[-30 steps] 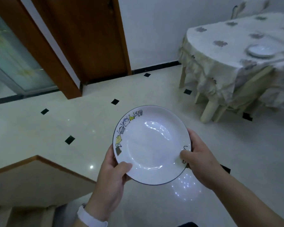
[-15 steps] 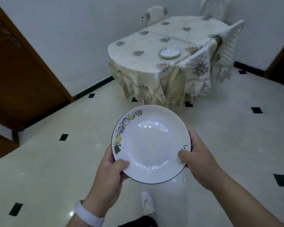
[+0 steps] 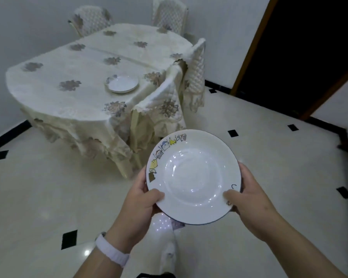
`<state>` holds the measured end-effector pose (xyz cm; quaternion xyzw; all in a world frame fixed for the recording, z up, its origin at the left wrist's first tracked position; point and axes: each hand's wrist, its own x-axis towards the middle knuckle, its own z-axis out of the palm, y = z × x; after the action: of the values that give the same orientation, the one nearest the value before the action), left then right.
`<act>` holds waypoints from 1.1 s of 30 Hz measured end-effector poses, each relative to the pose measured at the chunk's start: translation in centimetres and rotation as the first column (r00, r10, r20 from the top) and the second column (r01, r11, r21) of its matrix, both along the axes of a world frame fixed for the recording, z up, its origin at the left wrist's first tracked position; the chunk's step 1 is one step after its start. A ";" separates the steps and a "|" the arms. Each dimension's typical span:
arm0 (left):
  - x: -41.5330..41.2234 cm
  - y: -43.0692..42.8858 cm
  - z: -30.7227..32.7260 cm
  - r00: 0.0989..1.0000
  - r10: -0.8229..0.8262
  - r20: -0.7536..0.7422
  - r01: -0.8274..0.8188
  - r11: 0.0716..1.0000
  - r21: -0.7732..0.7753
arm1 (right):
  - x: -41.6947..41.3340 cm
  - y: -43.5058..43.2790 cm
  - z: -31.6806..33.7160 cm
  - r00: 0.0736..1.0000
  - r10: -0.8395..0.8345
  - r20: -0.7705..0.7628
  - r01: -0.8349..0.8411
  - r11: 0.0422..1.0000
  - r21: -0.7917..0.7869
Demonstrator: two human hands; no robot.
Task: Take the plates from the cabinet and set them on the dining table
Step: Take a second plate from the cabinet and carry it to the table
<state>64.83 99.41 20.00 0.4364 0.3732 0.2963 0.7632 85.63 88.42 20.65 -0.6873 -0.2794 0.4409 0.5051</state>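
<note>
glazed white ceramic sits between the fingers [image 3: 144, 177] of the left hand [image 3: 138, 203], which curl under the near-left rim while the thumb lies across the top, pinching the edge. the right hand [image 3: 251, 201] mirrors it on the near-right rim: thumb on the upper face, the other fingers wrapped beneath and mostly hidden. what they hold is a deep plate [image 3: 193, 177] with a thin dark edge line and a row of small cartoon figures along its far-left rim. it is carried face up and roughly level, in the air above the tiled floor [image 3: 38, 197].

by its look the plate is stiff and fairly heavy, with a slick gloss that throws back the lights. it would likely slide in a loose or damp grip, and would chip or shatter on those hard tiles. the rim is the place to take it: wide, flat, and raised enough for fingers to hook beneath. two opposite holds, as here, seem the safest guard against tipping.

a white wristband [image 3: 112, 251] circles the left wrist, and a white shoe [image 3: 168, 257] shows below the plate. further out stands the dining desk [image 3: 68, 105] under a cream flowered tablecloth, well apart from the carried plate. a second white plate [image 3: 122, 84] already lies near its right edge, beside a covered chair [image 3: 165, 105]. setting down will probably call for lowering the plate flat, then slipping the fingers out from below.
</note>
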 end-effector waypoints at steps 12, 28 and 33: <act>16.5 13.6 1.0 0.957 -0.290 0.015 0.290 0.957 0.029 | 11.9 7.7 2.0 0.951 -0.306 0.049 0.304 0.951 0.047; 40.9 15.3 2.2 0.928 -0.353 -0.116 0.363 0.928 0.087 | 34.4 8.6 -0.9 0.914 -0.402 -0.048 0.405 0.909 0.098; 51.6 15.1 2.9 0.925 -0.345 -0.160 0.361 0.928 0.087 | 45.0 8.5 0.3 0.930 -0.361 -0.067 0.367 0.922 0.128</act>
<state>116.45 114.52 22.90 0.5597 0.3242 0.1431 0.7491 130.66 96.94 20.92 -0.6810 -0.1660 0.3338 0.6303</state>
